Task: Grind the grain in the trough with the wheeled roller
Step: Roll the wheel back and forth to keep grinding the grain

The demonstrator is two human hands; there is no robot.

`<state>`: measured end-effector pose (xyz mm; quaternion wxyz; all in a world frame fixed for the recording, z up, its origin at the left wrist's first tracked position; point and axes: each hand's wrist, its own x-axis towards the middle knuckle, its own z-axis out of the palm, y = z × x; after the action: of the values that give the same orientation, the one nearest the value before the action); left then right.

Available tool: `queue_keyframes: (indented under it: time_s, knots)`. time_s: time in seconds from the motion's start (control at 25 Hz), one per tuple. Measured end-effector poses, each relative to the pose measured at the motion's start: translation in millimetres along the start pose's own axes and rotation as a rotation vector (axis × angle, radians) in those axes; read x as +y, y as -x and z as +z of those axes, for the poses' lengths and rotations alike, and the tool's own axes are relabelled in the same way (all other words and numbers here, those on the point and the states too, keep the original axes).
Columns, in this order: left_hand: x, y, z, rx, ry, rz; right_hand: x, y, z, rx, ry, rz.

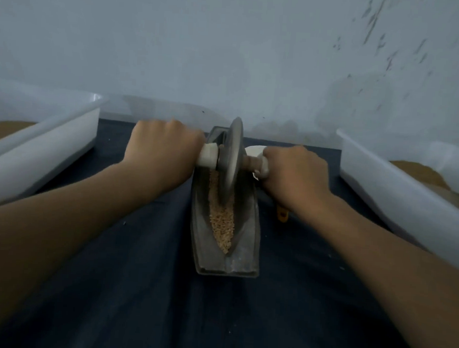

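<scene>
Metal roller (233, 158) in trough (246, 244), left hand (162, 149), right hand (297, 172) gripping handles

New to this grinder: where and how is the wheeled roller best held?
Take the wheeled roller by the pale handles on its axle, one each side of the upright disc, palms down from above, as the left hand and right hand grip it. The disc's rim sits in the trough, leaving only the axle ends free.
</scene>
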<state>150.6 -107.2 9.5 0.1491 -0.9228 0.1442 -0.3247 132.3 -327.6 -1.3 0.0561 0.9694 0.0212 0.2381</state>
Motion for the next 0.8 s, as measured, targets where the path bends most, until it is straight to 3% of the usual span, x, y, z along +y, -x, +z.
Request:
queue_keyframes:
  time_s: [0.2, 0.32, 0.44, 0.56, 0.8]
  knots:
    - [-15.8, 43.2, -19.1, 0.196, 0.056, 0.169, 14.5, 52.7, -20.1, 0.179, -0.027, -0.133]
    - [-8.3, 27.0, 2.1, 0.042, 0.025, 0.062, 3.8, 22.7, -10.7, 0.101, 0.094, -0.094]
    - [2.5, -10.8, 23.2, 0.011, 0.078, -0.08, -9.4, -29.1, -2.5, -0.023, 0.049, -0.012]
    - [3.0, -15.3, 19.6, 0.032, 0.07, -0.072, -9.1, -28.7, -2.1, -0.045, 0.022, -0.004]
    - [-9.7, 50.0, -21.2, 0.197, 0.062, 0.116, 11.5, 57.1, -27.9, 0.213, -0.004, -0.161]
